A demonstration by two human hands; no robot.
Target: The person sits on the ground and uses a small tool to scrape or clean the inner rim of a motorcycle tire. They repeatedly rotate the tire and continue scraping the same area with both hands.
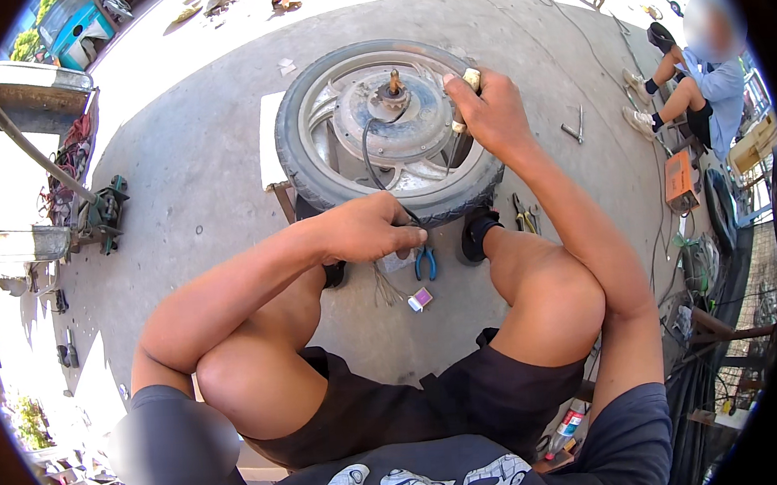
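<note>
A motorcycle-type wheel [435, 209] with a black tyre and a grey hub motor [372, 119] lies tilted in front of me. A rusty axle [394, 84] stands up from its middle. From the axle a black cable [367, 150] runs over the rim toward me. My left hand [372, 228] is closed on the cable near the tyre's close edge. Over the wheel's right side, my right hand [491, 112] is closed round a cream-coloured piece [472, 79] with dark stains; its kind is unclear, as the fingers hide its middle.
Blue-handled pliers [425, 263], thin wires [386, 287] and a small pink-and-white box [420, 299] lie between my feet. Yellow-and-black pliers [524, 214] and a metal wrench [575, 127] are on the right. A person [718, 98] sits far right, near an orange machine [681, 180].
</note>
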